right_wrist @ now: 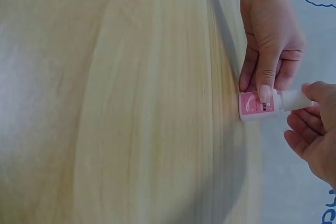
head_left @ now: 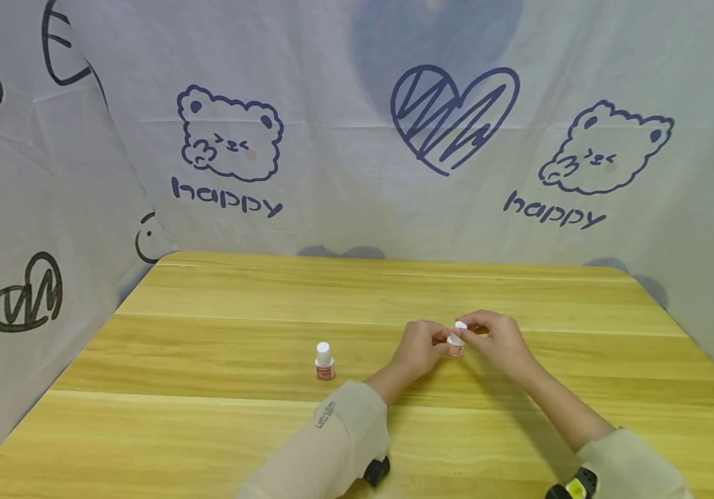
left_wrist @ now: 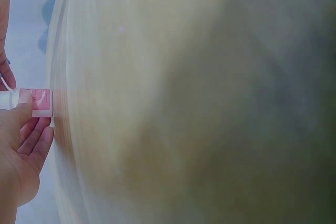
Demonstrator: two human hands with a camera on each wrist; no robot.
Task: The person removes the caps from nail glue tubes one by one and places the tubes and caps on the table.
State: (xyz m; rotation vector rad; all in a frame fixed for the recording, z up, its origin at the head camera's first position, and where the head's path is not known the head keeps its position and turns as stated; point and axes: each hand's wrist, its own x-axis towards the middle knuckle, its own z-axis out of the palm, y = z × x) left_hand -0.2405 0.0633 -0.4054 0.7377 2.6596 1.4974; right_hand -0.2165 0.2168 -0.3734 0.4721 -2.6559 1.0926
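A small white bottle (right_wrist: 251, 109) with a pink label and a white cap stands upright on the wooden table, right of the middle in the head view. My left hand (head_left: 420, 348) pinches its body between thumb and fingers, the thumb lying across the label. From the right, my right hand (head_left: 499, 341) pinches the white cap (right_wrist: 294, 99) with thumb and fingers. A second bottle (head_left: 324, 369) of the same kind, capped and with a reddish label, stands upright to the left of my left hand.
The wooden table (head_left: 220, 298) has light grain and rounded far corners. Behind it and on the left hangs a white cloth (head_left: 332, 173) printed with hearts, bear faces and the word happy. Black wrist devices (head_left: 377, 470) show at both sleeves.
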